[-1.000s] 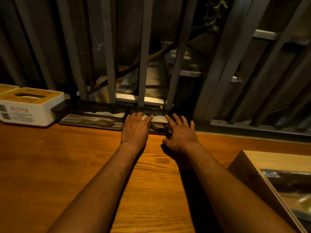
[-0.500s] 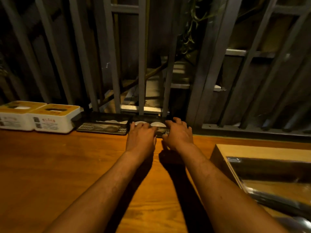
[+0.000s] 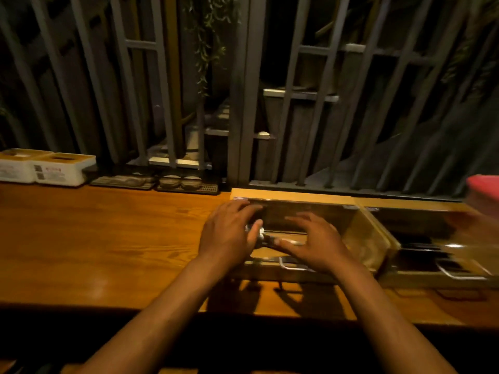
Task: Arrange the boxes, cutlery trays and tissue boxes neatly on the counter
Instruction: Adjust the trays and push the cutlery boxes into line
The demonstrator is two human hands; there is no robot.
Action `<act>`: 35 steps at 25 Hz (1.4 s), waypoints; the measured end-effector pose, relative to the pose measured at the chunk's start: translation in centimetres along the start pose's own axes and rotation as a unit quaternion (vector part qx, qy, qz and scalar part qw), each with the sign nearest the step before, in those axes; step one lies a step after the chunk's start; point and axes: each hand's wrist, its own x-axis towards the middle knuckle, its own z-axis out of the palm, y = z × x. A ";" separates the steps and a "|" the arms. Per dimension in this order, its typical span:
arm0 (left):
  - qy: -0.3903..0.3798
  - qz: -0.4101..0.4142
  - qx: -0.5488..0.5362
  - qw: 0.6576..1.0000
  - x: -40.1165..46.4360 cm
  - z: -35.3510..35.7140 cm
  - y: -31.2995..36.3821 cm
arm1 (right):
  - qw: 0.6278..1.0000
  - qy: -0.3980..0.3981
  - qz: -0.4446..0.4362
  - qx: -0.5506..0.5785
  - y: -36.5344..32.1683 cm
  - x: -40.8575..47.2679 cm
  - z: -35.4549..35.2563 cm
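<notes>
A wooden box [image 3: 367, 238] with a clear lid and a metal handle stands on the wooden counter [image 3: 94, 238], right of centre. My left hand [image 3: 229, 236] rests on the box's left end, fingers spread. My right hand [image 3: 316, 244] lies flat on the lid beside it, fingers apart. A second wooden box [image 3: 442, 255] stands against the first on the right. Two black cutlery trays [image 3: 124, 181] [image 3: 189, 184] sit side by side at the counter's back edge. Two white tissue boxes with yellow tops [image 3: 64, 168] [image 3: 16, 166] stand left of them.
A grey metal railing [image 3: 243, 103] with hanging plants runs behind the counter. A red object [image 3: 483, 190] shows blurred at the right edge. The counter's front edge [image 3: 135, 309] lies close below my forearms.
Both hands left the right cutlery tray at the back edge and moved right and toward me onto the wooden box. The view swung right and pulled back.
</notes>
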 end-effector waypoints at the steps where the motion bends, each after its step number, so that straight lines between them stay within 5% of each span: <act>1: -0.036 0.003 0.028 0.999 -0.1 1.1 1.9 | 0.999 -0.020 0.014 -0.021 2.6 -1.4 -0.7; 6: -0.142 -0.039 0.169 0.975 -0.3 5.5 3.8 | 0.992 -0.023 0.020 -0.122 10.0 -3.4 -2.2; 14: -0.078 -0.026 0.202 0.976 -0.1 8.5 1.0 | 0.990 -0.022 -0.017 -0.135 11.6 1.1 -0.6; 35: -0.089 -0.010 0.189 0.978 17.9 15.4 -10.9 | 0.986 -0.004 0.005 -0.167 12.1 21.6 4.3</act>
